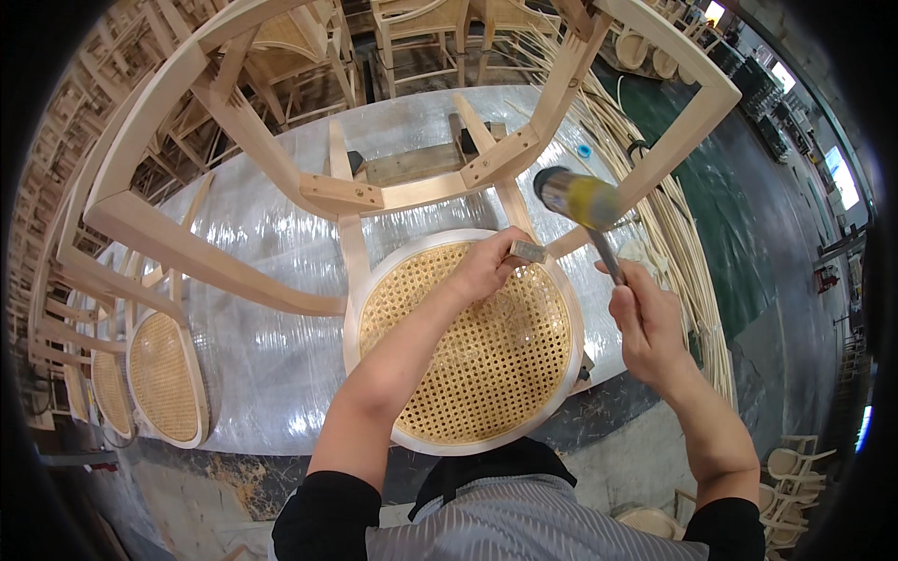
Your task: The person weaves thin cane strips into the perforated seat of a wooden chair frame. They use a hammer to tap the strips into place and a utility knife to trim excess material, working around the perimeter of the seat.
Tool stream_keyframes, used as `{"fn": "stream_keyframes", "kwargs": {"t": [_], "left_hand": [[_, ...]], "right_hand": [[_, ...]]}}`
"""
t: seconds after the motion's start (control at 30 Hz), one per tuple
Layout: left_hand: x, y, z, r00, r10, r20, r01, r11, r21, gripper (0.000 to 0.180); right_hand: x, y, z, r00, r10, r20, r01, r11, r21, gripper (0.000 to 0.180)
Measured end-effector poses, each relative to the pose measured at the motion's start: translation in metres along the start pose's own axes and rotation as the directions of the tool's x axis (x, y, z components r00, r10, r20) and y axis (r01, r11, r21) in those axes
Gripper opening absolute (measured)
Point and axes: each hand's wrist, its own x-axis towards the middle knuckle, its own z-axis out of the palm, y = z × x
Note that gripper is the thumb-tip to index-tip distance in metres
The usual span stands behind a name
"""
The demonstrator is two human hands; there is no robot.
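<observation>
A wooden chair frame [412, 194] lies on its side on the worktable, with a round cane panel [468, 374] in a pale wooden ring nearest my body. My left hand [486, 266] reaches over the panel and grips a small wooden block [528, 251] at the ring's far right edge. Its fingers are closed round the block; whether the block touches the ring is unclear. In my right hand [647, 323] is the handle of a mallet [575, 196]. The mallet's yellow and black head is raised beyond the block, slightly blurred.
Plastic sheeting covers the worktable [262, 374]. Long thin cane strips [692, 280] lie along its right side. More chairs with round cane panels [166, 374] stand at the left, and other chair frames [416, 28] fill the back. A blue ring [585, 151] lies near the strips.
</observation>
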Motion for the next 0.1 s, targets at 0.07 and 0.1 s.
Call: {"fn": "stream_keyframes", "kwargs": {"t": [0.07,0.1], "left_hand": [[-0.002,0.001,0.003,0.999,0.040,-0.010,-0.040,0.999,0.000,0.029],[0.000,0.003,0.012,0.998,0.055,0.002,-0.055,0.998,-0.005,0.028]], "right_hand": [[-0.010,0.014,0.007,0.990,-0.134,-0.051,0.137,0.990,0.042,0.027],[-0.016,0.031,0.009,0.989,-0.147,-0.002,0.147,0.988,-0.049,0.033]]}}
